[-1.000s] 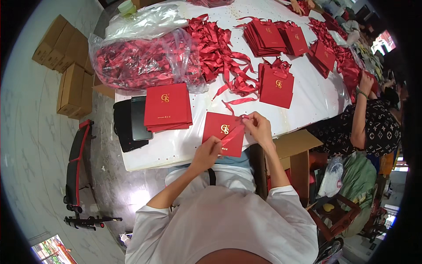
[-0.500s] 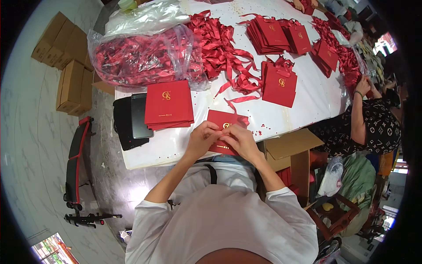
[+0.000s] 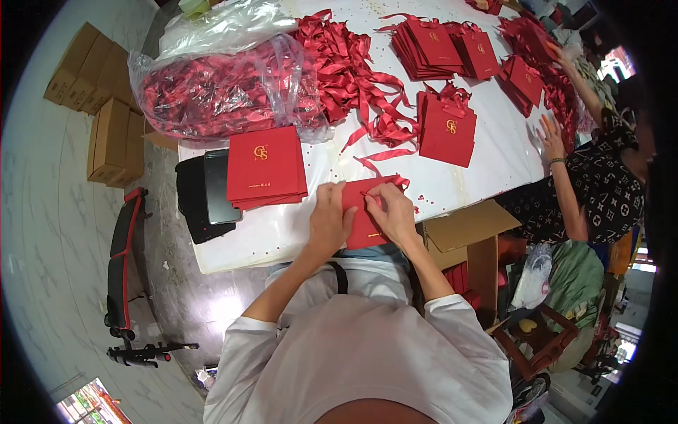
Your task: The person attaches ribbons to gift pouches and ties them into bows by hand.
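Observation:
A red paper gift bag (image 3: 362, 227) with gold print lies flat at the table's near edge, right in front of me. My left hand (image 3: 329, 220) rests along its left side with the fingers stretched out. With thumb and fingertips drawn together, my right hand (image 3: 393, 213) pinches the end of a red ribbon over the upper middle of the bag. More ribbon (image 3: 401, 181) shows at the bag's top right corner. Left of my hands, a stack of matching red bags (image 3: 265, 169) lies beside a dark tablet-like device (image 3: 223, 187).
Loose red ribbons (image 3: 339, 71) spill from a clear plastic sack (image 3: 226, 92). Ribboned bags (image 3: 446, 131) lie in piles farther right. A cardboard box (image 3: 470, 230) stands open against the table at my right. Another person (image 3: 575, 187) works at the right edge, both hands over the table.
My hands have parted: the left has let go of the ribbon and settled on the bag's left side, while the right still pinches. The other person's hands have spread apart.

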`<state>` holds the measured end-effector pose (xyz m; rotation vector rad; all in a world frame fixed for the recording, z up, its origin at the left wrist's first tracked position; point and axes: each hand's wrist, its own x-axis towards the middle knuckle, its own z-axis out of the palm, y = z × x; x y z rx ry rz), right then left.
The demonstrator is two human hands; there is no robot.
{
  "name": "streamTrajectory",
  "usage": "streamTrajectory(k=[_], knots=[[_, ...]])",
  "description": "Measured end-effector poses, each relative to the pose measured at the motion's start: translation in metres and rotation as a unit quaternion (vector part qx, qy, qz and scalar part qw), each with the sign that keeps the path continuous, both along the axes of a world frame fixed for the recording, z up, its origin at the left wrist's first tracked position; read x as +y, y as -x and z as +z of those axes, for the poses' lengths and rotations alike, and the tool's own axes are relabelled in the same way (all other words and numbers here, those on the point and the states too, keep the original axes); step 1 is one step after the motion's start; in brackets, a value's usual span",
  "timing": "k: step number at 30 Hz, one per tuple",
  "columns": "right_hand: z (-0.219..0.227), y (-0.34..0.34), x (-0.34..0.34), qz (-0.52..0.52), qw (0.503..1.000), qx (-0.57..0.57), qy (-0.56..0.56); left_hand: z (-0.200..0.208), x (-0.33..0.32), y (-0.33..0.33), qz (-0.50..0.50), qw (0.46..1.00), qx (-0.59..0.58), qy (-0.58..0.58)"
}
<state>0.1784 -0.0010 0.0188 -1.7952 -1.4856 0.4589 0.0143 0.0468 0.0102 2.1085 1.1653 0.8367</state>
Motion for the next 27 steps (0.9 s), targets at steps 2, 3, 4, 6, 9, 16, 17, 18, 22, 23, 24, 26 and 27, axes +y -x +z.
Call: streamTrajectory(k=[2, 3, 4, 6, 9, 16, 17, 18, 22, 23, 24, 26, 27], knots=[[0.000, 0.002, 0.002, 0.002, 1.000, 0.001, 0.002, -0.003, 0.012, 0.000, -0.021, 0.999, 0.021, 0.027], [0.000, 0.003, 0.003, 0.003, 1.000, 0.001, 0.004, -0.004, 0.016, 0.001, -0.042, 0.997, 0.041, 0.053], [-0.001, 0.003, 0.004, 0.003, 1.000, 0.001, 0.004, -0.004, 0.019, 0.001, -0.042, 0.997, 0.041, 0.053], [-0.005, 0.004, 0.005, 0.005, 1.000, -0.016, 0.012, -0.005, 0.022, 0.001, -0.050, 0.998, 0.033, 0.023], [-0.009, 0.005, 0.007, -0.009, 1.000, -0.015, 0.005, 0.004, 0.023, -0.005, -0.059, 0.997, 0.026, 0.034], [-0.004, 0.013, 0.009, -0.023, 1.000, 0.019, 0.008, 0.000, 0.028, -0.004, -0.081, 0.997, -0.004, 0.010], [-0.004, 0.016, 0.009, -0.038, 0.999, 0.009, 0.018, -0.002, 0.028, -0.004, -0.083, 0.996, 0.002, -0.013], [-0.004, 0.019, 0.009, -0.053, 0.998, 0.000, 0.028, -0.004, 0.028, -0.005, -0.084, 0.996, 0.007, -0.037], [-0.010, 0.023, 0.009, -0.063, 0.998, -0.005, 0.025, -0.005, 0.025, -0.006, -0.080, 0.996, 0.029, -0.021], [-0.009, 0.025, 0.008, -0.066, 0.997, -0.019, 0.020, -0.006, 0.025, -0.006, -0.071, 0.997, 0.018, -0.012], [-0.008, 0.026, 0.008, -0.069, 0.997, -0.033, 0.015, -0.008, 0.025, -0.006, -0.063, 0.998, 0.007, -0.003], [-0.006, 0.028, 0.007, -0.063, 0.997, -0.034, 0.022, -0.004, 0.021, -0.008, -0.064, 0.998, 0.001, 0.006], [-0.006, 0.028, 0.006, -0.057, 0.997, -0.034, 0.029, -0.002, 0.020, -0.008, -0.065, 0.998, -0.003, 0.014]])
